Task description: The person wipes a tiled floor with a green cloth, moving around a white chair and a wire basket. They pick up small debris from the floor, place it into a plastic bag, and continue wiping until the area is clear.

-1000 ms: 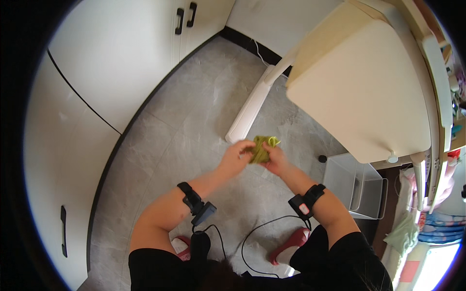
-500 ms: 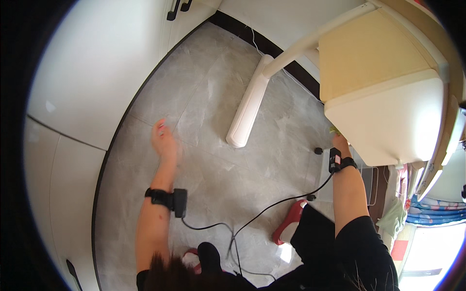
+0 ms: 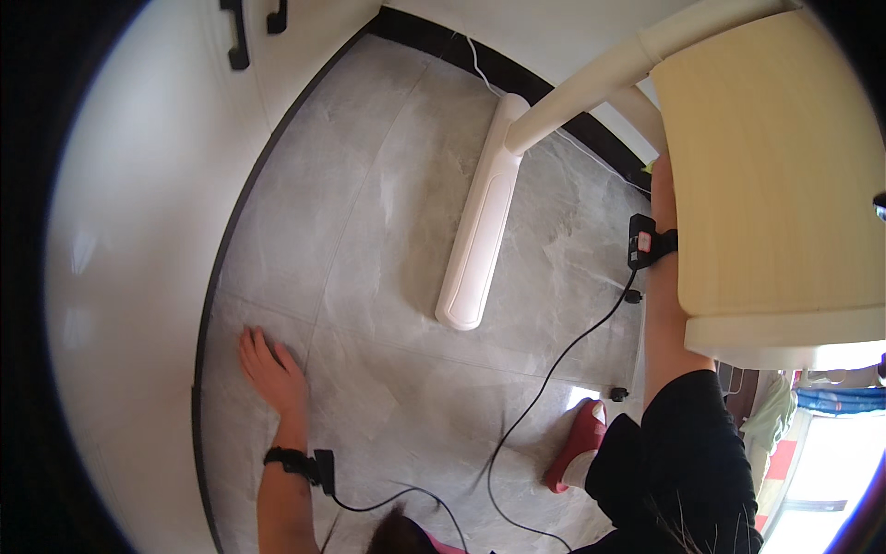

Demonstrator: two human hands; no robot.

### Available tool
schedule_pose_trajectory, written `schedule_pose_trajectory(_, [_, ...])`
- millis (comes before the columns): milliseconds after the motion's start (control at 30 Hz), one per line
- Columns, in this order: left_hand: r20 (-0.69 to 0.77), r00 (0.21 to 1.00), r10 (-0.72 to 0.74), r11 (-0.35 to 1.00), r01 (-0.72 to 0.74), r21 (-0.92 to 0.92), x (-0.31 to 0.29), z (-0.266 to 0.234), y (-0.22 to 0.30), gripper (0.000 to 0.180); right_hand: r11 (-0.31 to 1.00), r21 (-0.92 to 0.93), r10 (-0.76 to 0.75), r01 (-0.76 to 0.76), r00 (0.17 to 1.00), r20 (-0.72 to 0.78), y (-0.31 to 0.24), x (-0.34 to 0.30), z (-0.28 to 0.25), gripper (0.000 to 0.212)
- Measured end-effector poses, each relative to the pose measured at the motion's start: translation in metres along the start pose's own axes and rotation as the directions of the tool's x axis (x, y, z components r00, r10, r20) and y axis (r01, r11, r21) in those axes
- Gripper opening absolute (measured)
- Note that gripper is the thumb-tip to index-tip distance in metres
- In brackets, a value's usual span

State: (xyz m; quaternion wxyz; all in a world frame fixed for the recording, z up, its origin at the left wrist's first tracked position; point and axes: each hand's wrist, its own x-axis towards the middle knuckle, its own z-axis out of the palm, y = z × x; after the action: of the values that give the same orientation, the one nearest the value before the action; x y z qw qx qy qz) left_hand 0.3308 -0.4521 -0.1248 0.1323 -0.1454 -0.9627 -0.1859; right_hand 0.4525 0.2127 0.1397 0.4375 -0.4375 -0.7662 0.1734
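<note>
My left hand (image 3: 273, 371) is open, palm down with its fingers spread, at the grey floor beside the white cabinet. Whether it presses on the tiles I cannot tell. My right arm reaches far forward under the pale wooden desk panel (image 3: 775, 175). Only part of my right hand (image 3: 661, 185) shows at the panel's left edge; its fingers are mostly hidden. A small bit of something yellow-green (image 3: 648, 168) shows beside that hand, too little to name. Each wrist wears a black strap with a small box (image 3: 640, 242) and a cable.
The desk's white foot bar (image 3: 478, 235) lies on the floor ahead, with a slanting leg (image 3: 591, 88) rising from it. White cabinet doors (image 3: 138, 277) line the left. Black casters (image 3: 619, 394) stand near my red slipper (image 3: 580, 448). A white cord (image 3: 476, 60) runs along the wall.
My right hand has moved farther forward, behind the panel's edge, and the yellow-green bit has gone with it. My left hand has come nearer and left, its fingers spread out.
</note>
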Motion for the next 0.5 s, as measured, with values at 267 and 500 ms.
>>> schedule_pose_trajectory(267, [0.070, 0.996, -0.052, 0.994, 0.046, 0.095, 0.005, -0.006, 0.009, 0.045, 0.952, -0.089, -0.296, 0.293, 0.955, -0.029, -0.064, -0.011, 0.093, 0.041])
schedule_pose_trajectory(500, [0.109, 0.990, -0.092, 0.988, 0.077, 0.137, 0.008, -0.011, 0.019, 0.047, 0.883, 0.202, 0.228, -0.423, 0.764, 0.604, -0.115, -0.105, 0.071, 0.042])
